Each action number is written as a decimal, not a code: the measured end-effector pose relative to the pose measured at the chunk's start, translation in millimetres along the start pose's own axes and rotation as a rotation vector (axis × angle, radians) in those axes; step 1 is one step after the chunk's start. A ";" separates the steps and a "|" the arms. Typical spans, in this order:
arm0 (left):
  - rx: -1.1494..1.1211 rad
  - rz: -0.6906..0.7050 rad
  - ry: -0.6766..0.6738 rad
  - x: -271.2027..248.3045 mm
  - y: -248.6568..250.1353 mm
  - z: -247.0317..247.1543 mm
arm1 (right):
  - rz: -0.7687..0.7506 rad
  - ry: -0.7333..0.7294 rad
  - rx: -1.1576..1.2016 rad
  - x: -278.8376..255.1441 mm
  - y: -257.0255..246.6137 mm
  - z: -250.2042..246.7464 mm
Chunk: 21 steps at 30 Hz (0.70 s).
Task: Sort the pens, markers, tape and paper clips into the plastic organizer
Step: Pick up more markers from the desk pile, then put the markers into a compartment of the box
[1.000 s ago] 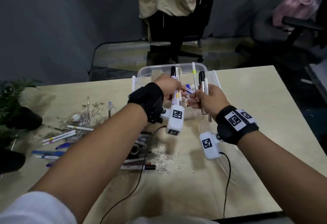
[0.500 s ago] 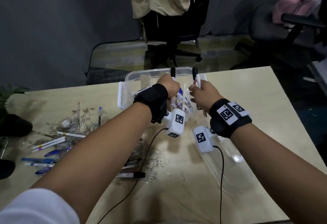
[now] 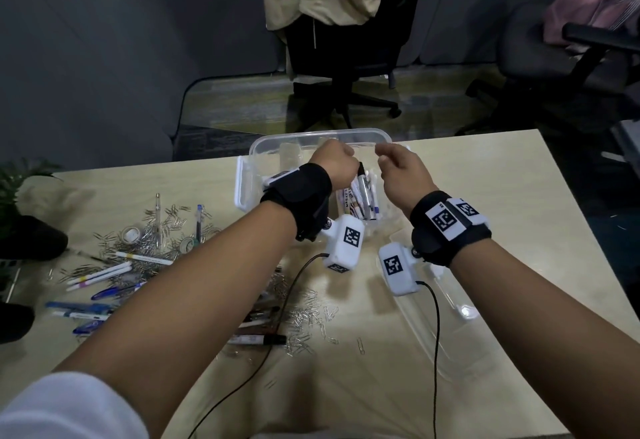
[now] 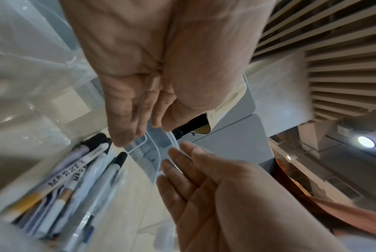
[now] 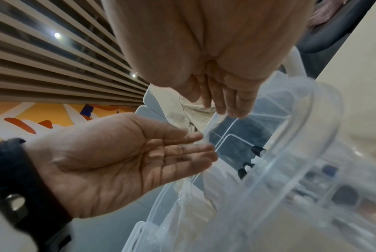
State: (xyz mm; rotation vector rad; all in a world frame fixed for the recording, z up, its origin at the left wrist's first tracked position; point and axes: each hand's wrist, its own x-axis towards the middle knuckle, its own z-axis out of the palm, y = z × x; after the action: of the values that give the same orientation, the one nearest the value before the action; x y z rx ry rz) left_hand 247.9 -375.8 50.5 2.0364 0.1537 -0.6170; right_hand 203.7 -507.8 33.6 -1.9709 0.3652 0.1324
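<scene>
The clear plastic organizer (image 3: pixel 311 137) stands at the table's far edge. Several markers (image 3: pixel 362 192) with black caps lie in one of its compartments, also in the left wrist view as markers (image 4: pixel 81 170). My left hand (image 3: pixel 341 161) and right hand (image 3: pixel 391 159) hover side by side just over the organizer, above the markers. In the wrist views the left hand (image 4: pixel 137 126) and right hand (image 5: pixel 223 100) have relaxed fingers and hold nothing. Loose pens (image 3: pixel 100 272), tape rolls (image 3: pixel 131 233) and paper clips (image 3: pixel 156 230) lie on the table to the left.
More paper clips (image 3: pixel 311 317) and a few markers (image 3: pixel 259 339) lie in the middle of the table. A clear lid (image 3: pixel 450 321) lies under my right forearm. A plant (image 3: pixel 20 196) sits at the left edge. Office chairs (image 3: pixel 346 57) stand beyond the table.
Both hands held markers upright over the organizer before. Now those markers lie inside it and both hands have let go.
</scene>
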 end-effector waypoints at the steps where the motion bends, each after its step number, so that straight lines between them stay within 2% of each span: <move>1: -0.020 0.017 -0.007 -3.9 -1.2 -1.9 | -0.014 0.004 0.006 -1.4 1.4 0.3; 4: -0.052 0.099 -0.031 -16.8 -9.3 -12.5 | -0.076 -0.004 0.061 -12.6 1.6 2.0; 8: -0.044 0.173 0.011 -44.9 -30.4 -42.9 | -0.059 -0.106 0.264 -45.2 -4.3 12.2; 15: 0.048 0.082 0.076 -77.7 -101.0 -94.7 | 0.057 -0.360 0.328 -91.7 -1.9 66.9; 18: 0.048 0.107 0.098 -91.0 -122.8 -112.6 | 0.059 -0.447 0.249 -101.5 3.8 97.2; 21: -0.039 0.148 0.103 -107.5 -141.1 -128.9 | 0.004 -0.502 0.055 -109.0 13.3 120.8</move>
State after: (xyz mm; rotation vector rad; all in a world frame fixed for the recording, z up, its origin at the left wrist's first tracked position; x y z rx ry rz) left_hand 152.4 -178.5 45.3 2.0217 0.0744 -0.4145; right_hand 105.1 -382.3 -0.5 -1.8071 0.0430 0.5987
